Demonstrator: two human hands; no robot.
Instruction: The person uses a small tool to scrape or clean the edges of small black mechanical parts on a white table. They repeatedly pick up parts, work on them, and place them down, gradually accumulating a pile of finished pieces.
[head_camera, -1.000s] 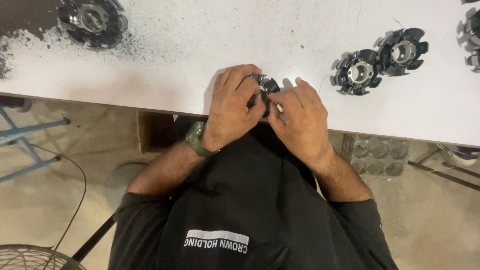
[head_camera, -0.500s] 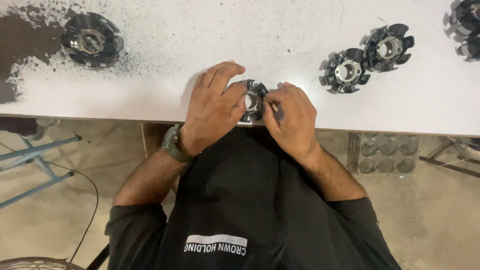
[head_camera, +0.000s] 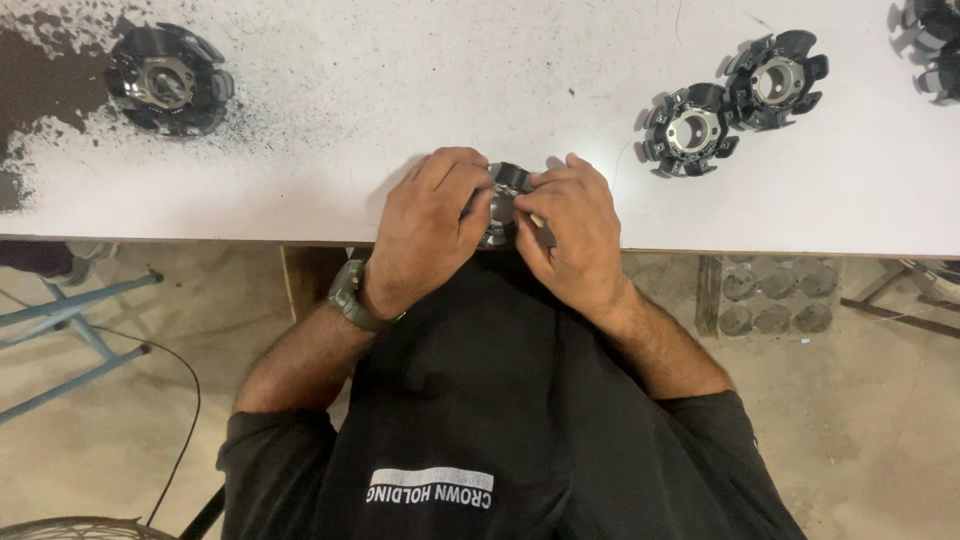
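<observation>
The left hand (head_camera: 425, 225) and the right hand (head_camera: 572, 235) were closed together around a small black finned part with a metal hub (head_camera: 500, 205), which sat between them at the near edge of the white worktop (head_camera: 400, 90). The left hand's fingers curled over the part's left side, while the right hand pinched its right side with thumb and fingertips (head_camera: 545, 182); only the hub and a few fins showed between them. A thin pale object at the right hand's thumb was too small to make out.

The part lay just inside the worktop's front edge, directly above the person's black shirt (head_camera: 480, 400). Both wrists crossed that edge, forearms angled inward from the elbows so the hands met in the middle. A green watch (head_camera: 350, 297) sat on the left wrist, just off the edge.

Beyond the held part, the worktop was open white surface. Up and to the right of it, well apart, stood two similar finned parts (head_camera: 730, 105) touching each other, with more (head_camera: 935, 45) cut off at the far right corner. Far to the upper left of it another finned part (head_camera: 168, 80) rested amid dark powder (head_camera: 40, 80).
</observation>
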